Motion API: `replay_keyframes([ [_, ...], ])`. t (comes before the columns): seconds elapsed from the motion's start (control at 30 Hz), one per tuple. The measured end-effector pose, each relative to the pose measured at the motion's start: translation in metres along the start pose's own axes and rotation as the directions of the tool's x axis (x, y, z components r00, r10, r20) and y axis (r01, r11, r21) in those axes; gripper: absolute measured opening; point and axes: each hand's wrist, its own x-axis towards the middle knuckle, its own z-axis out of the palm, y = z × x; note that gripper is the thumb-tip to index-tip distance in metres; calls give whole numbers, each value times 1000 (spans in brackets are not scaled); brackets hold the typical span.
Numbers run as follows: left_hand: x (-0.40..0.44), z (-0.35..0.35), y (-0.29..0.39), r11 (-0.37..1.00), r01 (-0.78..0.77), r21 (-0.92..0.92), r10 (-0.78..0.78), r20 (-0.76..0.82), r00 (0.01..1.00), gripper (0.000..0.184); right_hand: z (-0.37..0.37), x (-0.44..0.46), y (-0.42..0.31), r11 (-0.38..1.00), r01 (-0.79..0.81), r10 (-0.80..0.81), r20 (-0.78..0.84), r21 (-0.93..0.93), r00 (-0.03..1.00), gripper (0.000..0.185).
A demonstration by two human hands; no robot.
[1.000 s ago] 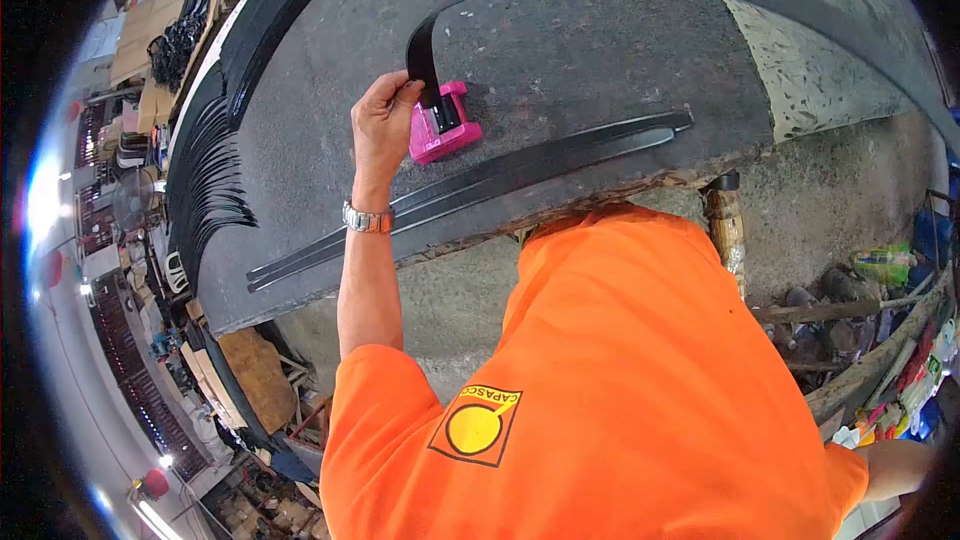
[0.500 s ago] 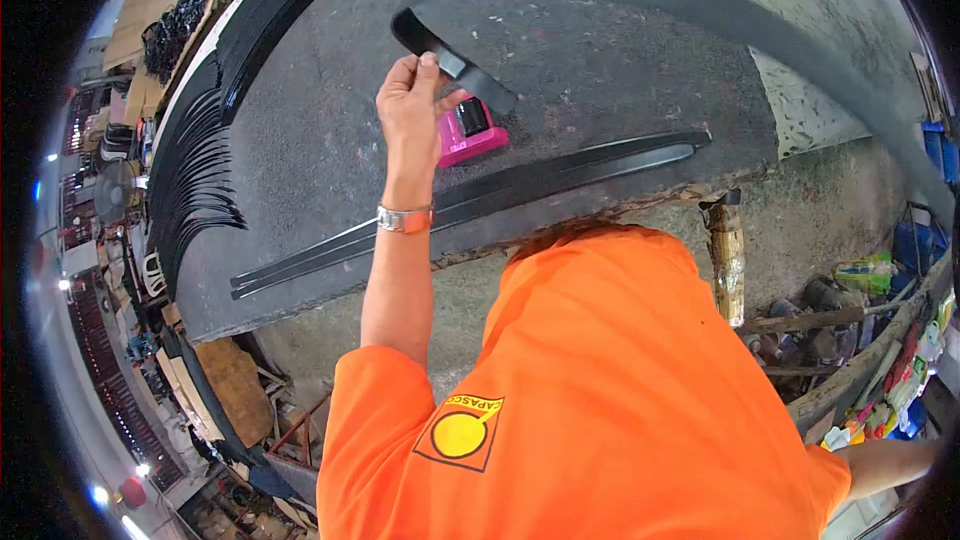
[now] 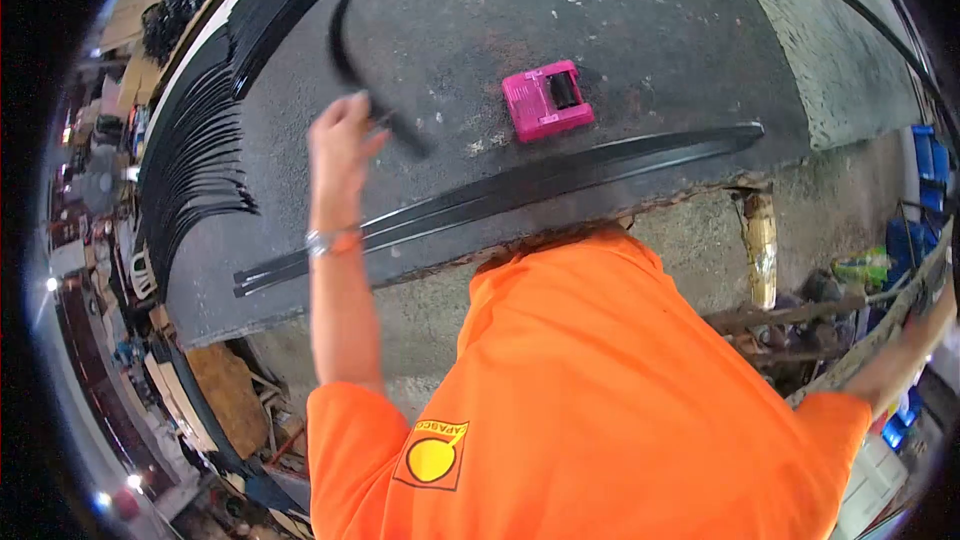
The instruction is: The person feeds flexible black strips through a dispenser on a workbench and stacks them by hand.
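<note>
My left hand [image 3: 342,135], blurred by motion, pinches a long dark strip [image 3: 345,50] near its end, over the left part of the dark table [image 3: 450,60]. The strip arcs up past the top edge of the view. To the right sits a pink tape dispenser [image 3: 548,102] with a black roll, apart from my hand. Long black strips [image 3: 520,185] lie along the table's near edge, partly behind my left wrist. My right arm reaches out at the far right, and the fingers of that hand are not in view.
A fanned stack of many black strips [image 3: 200,140] lies along the table's left edge. A pale speckled sheet [image 3: 830,50] covers the right end. Below on the right are a wooden post [image 3: 760,250], poles and blue containers [image 3: 930,168].
My left hand has moved left, away from the pink dispenser, with the strip end. The strip's arc has shifted left and upward. My right arm has risen at the right edge.
</note>
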Motion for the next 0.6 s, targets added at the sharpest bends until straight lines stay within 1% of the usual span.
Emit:
replay_keyframes([
  [0.03, 0, -40, 2, 969, -75, 233, 93, -67, 993, 28, 26, -12, -19, 997, 65, -67, 56, 28, 996, 19],
  [0.07, 2, -78, 2, 912, -126, 390, 220, -206, 954, 32, 50, -24, -39, 991, 115, -123, 108, 74, 987, 21],
  [0.1, 9, -140, 10, 517, -68, 853, 315, -116, 942, 35, 70, -40, -65, 977, 162, -183, 158, 135, 970, 22],
  [0.13, 18, -210, -5, 290, -194, 937, 555, 1, 832, 32, 89, -59, -97, 953, 209, -250, 180, 220, 951, 24],
  [0.17, 0, -250, 8, 56, -72, 996, 576, 27, 817, 30, 105, -80, -135, 915, 265, -330, 187, 304, 925, 25],
  [0.2, 23, -364, -16, 93, -149, 984, 594, 65, 802, 28, 114, -104, -182, 866, 327, -414, 175, 379, 893, 27],
  [0.23, 3, -401, 9, 160, 63, 985, 568, -144, 811, 31, 88, -128, -262, 919, 327, -388, 364, 220, 847, 26],
  [0.27, 19, -544, -13, -257, 8, 967, 565, 144, 812, 33, 120, -153, -293, 767, 432, -548, 135, 474, 825, 22],
  [0.3, -34, -546, 17, 197, 89, 976, 585, -190, 788, 37, 107, -171, -352, 716, 409, -582, 161, 566, 798, 21],
  [0.33, -63, -606, 27, 309, -17, 951, 610, -184, 771, 36, 79, -184, -411, 755, 379, -604, 342, 535, 720, 20],
  [0.37, -91, -658, 39, 407, -129, 904, 634, -178, 753, 37, 79, -207, -451, 656, 431, -649, 171, 620, 741, 17],
  [0.4, -124, -699, 70, 136, 152, 979, 625, -204, 754, 37, 70, -222, -490, 556, 509, -720, 74, 657, 690, 16],
  [0.43, -156, -708, 82, 69, 359, 931, 620, -322, 716, 37, 61, -236, -526, 517, 451, -735, 108, 727, 669, 15],
  [0.47, -177, -701, 78, 86, 486, 870, 616, -430, 660, 37, 39, -244, -559, 516, 369, -741, 187, 773, 645, 13],
  [0.53, -203, -689, 67, 130, 616, 777, 606, -554, 571, 37, 24, -267, -604, 383, 362, -761, 68, 850, 646, 9],
  [0.6, -217, -676, 51, 158, 672, 724, 585, -616, 527, 36, 15, -284, -630, 296, 343, -761, 3, 891, 649, 10],
])
